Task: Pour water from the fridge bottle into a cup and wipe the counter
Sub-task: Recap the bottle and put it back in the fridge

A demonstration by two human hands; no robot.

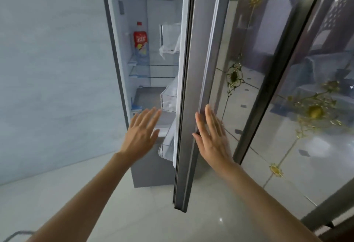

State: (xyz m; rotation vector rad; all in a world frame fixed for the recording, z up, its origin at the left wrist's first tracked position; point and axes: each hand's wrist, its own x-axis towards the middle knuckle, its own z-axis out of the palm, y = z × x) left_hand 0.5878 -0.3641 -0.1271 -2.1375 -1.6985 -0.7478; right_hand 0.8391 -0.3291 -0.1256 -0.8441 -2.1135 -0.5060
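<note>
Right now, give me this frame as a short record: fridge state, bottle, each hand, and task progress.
fridge door: open, seen edge-on
bottle: red cap and label, upright on a glass shelf inside the fridge, untouched
left hand: open, fingers straight, reaching toward the fridge opening, holding nothing
right hand: open, flat against the outer face of the door near its edge
cup: not in view
counter: not in view
progress: fridge opened; bottle not yet taken
</note>
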